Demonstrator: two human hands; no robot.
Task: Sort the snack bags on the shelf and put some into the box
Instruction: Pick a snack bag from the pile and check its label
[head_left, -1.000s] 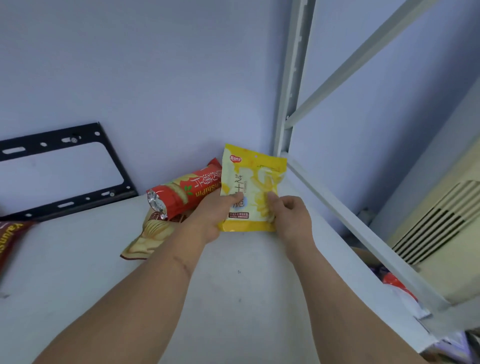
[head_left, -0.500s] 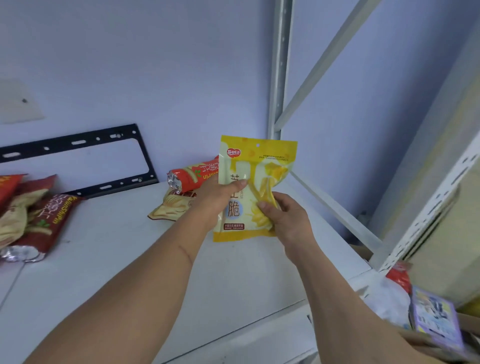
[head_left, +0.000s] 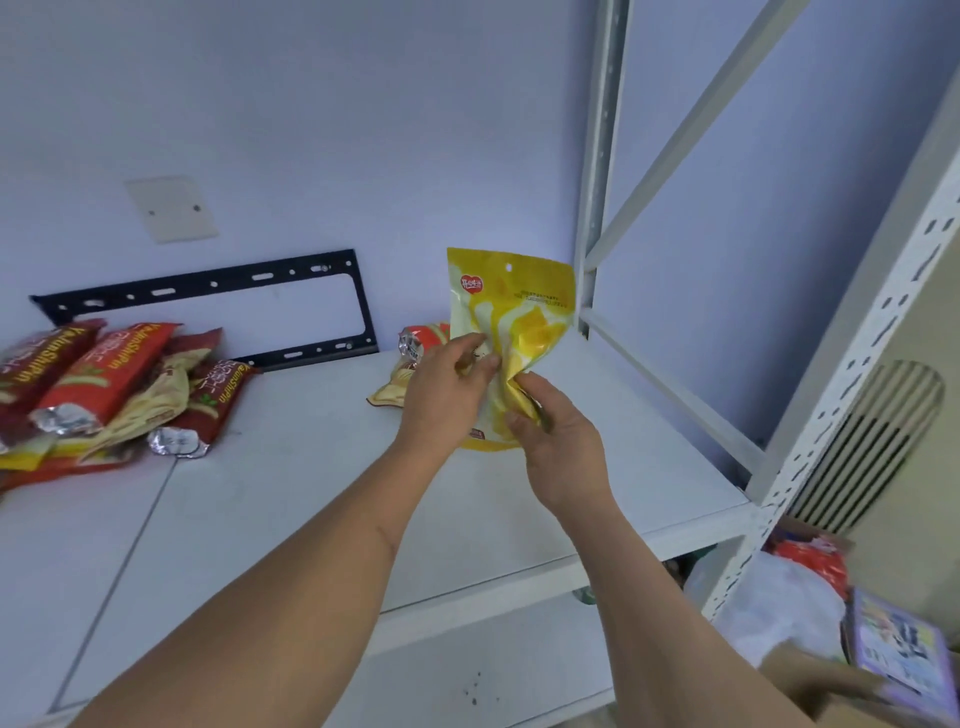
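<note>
I hold a yellow snack bag (head_left: 519, 312) upright above the white shelf (head_left: 291, 483), its middle crumpled. My left hand (head_left: 447, 384) grips its left side and my right hand (head_left: 556, 441) pinches its lower right part. Behind my left hand lie a red bag (head_left: 423, 335) and a tan bag (head_left: 392, 389), mostly hidden. A pile of several red and tan snack bags (head_left: 109, 384) lies at the shelf's left. A cardboard box (head_left: 810, 675) shows at the bottom right, below the shelf, with a purple packet (head_left: 898, 654) in it.
A black metal bracket (head_left: 218, 291) leans on the wall at the shelf's back. White shelf posts (head_left: 597, 171) stand on the right, with a perforated one (head_left: 852, 374) at the front corner. A white bag (head_left: 779, 608) and red packet (head_left: 815, 566) lie near the box.
The bag has been lifted off the shelf and drawn toward me, and my hands now crumple its middle. The view has pulled back, showing the left pile and the box.
</note>
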